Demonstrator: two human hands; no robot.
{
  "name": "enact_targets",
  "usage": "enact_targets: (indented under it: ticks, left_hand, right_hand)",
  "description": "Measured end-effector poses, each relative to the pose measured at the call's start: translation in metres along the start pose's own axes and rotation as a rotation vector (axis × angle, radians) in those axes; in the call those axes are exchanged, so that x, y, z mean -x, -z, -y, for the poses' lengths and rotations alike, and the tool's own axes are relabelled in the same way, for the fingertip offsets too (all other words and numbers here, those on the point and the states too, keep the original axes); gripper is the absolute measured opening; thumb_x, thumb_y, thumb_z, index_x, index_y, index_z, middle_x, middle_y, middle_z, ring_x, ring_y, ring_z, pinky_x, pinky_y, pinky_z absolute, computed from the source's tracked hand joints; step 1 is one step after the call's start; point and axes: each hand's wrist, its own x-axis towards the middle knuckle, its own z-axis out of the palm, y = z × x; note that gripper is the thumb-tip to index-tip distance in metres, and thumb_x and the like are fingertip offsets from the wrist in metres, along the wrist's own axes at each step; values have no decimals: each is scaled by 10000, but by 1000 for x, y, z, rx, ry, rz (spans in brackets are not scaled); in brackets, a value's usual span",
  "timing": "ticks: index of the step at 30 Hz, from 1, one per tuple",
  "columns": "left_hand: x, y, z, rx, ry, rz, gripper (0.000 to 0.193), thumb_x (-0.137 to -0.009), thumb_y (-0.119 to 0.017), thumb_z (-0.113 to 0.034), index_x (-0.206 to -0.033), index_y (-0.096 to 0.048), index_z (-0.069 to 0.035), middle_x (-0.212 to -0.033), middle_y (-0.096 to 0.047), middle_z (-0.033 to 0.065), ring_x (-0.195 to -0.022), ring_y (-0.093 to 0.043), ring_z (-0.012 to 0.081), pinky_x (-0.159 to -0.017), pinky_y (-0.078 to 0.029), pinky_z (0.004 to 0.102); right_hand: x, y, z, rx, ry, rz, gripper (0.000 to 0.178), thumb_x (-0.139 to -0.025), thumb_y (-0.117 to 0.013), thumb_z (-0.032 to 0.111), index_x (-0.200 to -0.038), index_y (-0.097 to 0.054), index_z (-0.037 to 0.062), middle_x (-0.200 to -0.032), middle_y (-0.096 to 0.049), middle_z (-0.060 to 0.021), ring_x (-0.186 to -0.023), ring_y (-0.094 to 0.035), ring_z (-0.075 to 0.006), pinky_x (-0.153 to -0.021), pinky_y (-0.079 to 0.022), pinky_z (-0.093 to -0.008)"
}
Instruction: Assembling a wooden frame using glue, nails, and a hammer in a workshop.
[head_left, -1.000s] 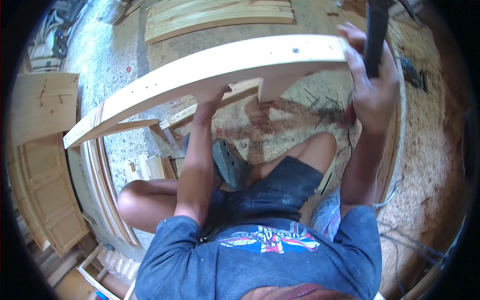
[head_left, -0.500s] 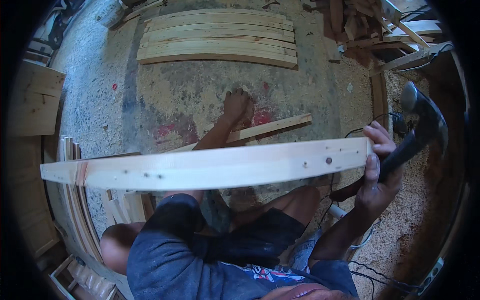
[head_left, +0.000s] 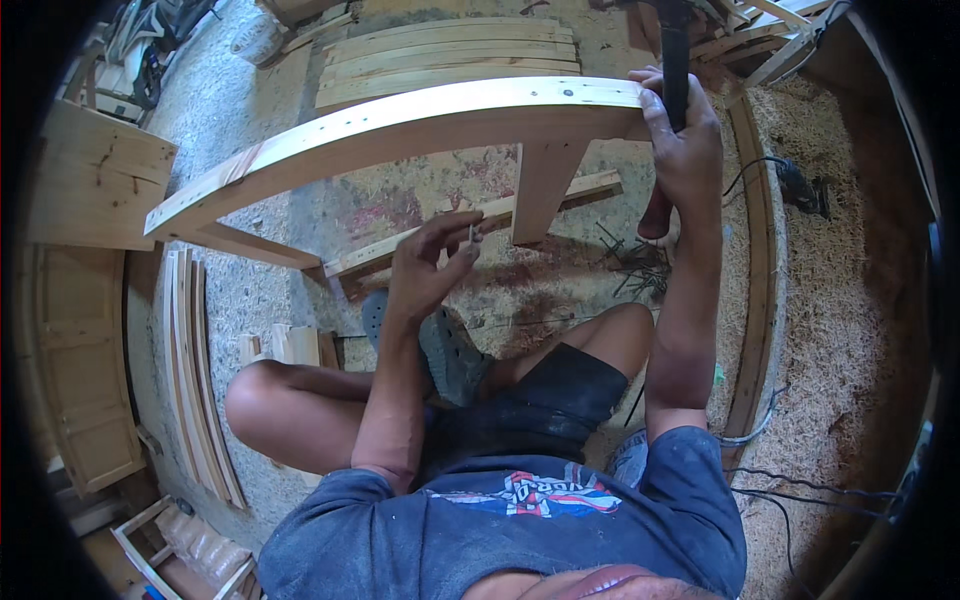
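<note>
far side: long pale boards (head_left: 445,58) lie side by side on the dusty floor (head_left: 215,135); a whitish bundle (head_left: 257,38) rests beyond their left end. left: a flat wooden panel (head_left: 100,185) stands near a panelled wooden door (head_left: 90,365); narrow strips (head_left: 187,370) lie roughly parallel, with short offcuts (head_left: 295,346) nearby. lower left: crumpled translucent wrapping (head_left: 205,545). right: wood shavings (head_left: 835,400) spread beyond a long timber (head_left: 745,275); dark cables (head_left: 820,487) cross them. upper right: scrap lumber (head_left: 765,25).
</note>
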Motion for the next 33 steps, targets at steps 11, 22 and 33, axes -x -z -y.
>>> enact_targets:
  ticks: [11, 22, 33]
  left_hand:
    - [-118, -48, -115, -355, -385, 151, 187, -912, -797, -221, -1038, -816, -83, -902, -770, 41, -811, -693, 102, -755, -557, 282]
    - [-113, -67, -106, -595, -391, 82, 217, -922, -784, -256, -1023, -818, -66, -915, -791, 66, -792, -710, 124, -733, -568, 297]
    - [-117, -63, -106, -556, -339, 79, 250, -928, -775, -269, -1052, -810, -55, -892, -792, 83, -813, -719, 123, -762, -573, 306]
  right_hand:
    - [14, 12, 7, 57, -8, 31, 145, -985, -631, 160, -1094, -659, 68, -1023, -744, -112, -932, -721, -261, -845, -546, -410]
    - [15, 18, 15, 75, -54, 63, 169, -979, -627, 172, -1098, -678, 61, -974, -722, -147, -899, -710, -273, -830, -542, -412]
    - [7, 33, 25, 60, -20, 73, 162, -979, -678, 182, -1043, -661, 35, -1007, -744, -108, -914, -696, -191, -824, -538, -356]
